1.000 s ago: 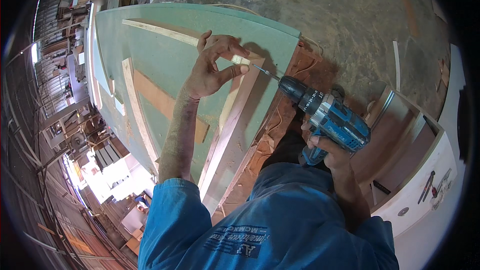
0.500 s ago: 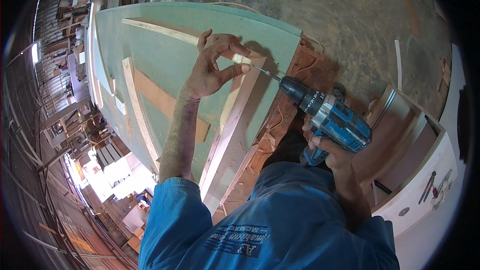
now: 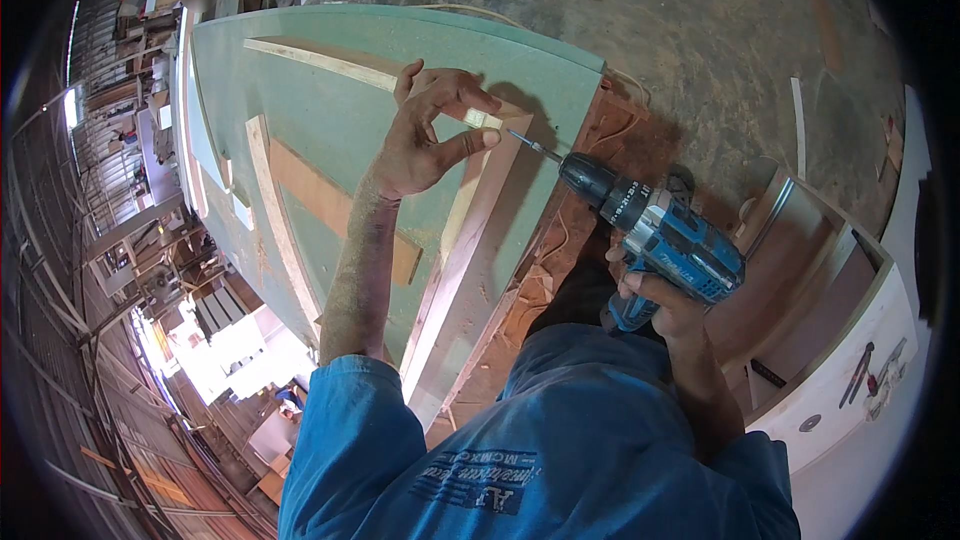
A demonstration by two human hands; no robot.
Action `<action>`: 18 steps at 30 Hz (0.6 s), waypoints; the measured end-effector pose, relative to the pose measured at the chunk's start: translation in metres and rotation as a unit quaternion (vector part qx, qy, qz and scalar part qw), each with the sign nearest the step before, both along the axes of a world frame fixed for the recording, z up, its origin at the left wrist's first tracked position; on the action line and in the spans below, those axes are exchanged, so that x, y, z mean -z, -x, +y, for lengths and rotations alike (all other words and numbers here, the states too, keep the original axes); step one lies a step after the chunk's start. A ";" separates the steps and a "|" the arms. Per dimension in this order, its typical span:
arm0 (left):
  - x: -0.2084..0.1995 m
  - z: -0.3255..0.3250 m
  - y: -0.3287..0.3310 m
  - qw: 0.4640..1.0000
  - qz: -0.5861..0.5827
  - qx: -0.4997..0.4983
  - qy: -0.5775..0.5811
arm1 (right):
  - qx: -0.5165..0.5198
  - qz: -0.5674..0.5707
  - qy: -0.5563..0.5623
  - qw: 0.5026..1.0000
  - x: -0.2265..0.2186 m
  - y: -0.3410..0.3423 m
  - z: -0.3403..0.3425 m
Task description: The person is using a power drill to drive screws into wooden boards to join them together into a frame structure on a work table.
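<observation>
A blue and black cordless drill [image 3: 685,245] is gripped in my right hand [image 3: 665,302], its fingers wrapped round the handle. The thin bit [image 3: 530,144] points up and left at the corner of a wooden frame [image 3: 468,240], its tip at or very near the wood. My left hand [image 3: 430,135] is closed over that same corner. Its thumb and forefinger pinch either side of a pale wood end [image 3: 480,118], just left of the bit tip. The frame lies on a green board [image 3: 330,30].
Loose wooden strips [image 3: 268,200] and a wider wooden piece [image 3: 400,258] lie on the board, with sawdust. At right stands an open wooden cabinet [image 3: 880,340] with pliers [image 3: 856,374] on its pale side. A cable [image 3: 640,90] runs along the concrete floor [image 3: 700,30] by the board's corner.
</observation>
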State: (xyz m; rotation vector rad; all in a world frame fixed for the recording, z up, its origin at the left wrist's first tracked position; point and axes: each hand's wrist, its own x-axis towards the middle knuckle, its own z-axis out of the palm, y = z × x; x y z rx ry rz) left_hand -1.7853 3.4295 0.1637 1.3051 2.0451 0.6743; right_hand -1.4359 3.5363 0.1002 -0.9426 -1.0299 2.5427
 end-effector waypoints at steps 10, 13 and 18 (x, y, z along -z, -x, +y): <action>0.000 0.000 0.000 1.000 0.014 0.008 -0.003 | 0.008 0.049 0.032 0.998 -0.003 0.005 0.004; -0.001 0.000 0.000 1.000 0.014 0.009 -0.002 | 0.012 0.051 0.050 0.997 -0.006 0.007 0.004; -0.002 0.001 -0.001 1.000 0.019 0.005 -0.004 | -0.022 0.033 0.020 0.999 -0.006 0.003 0.006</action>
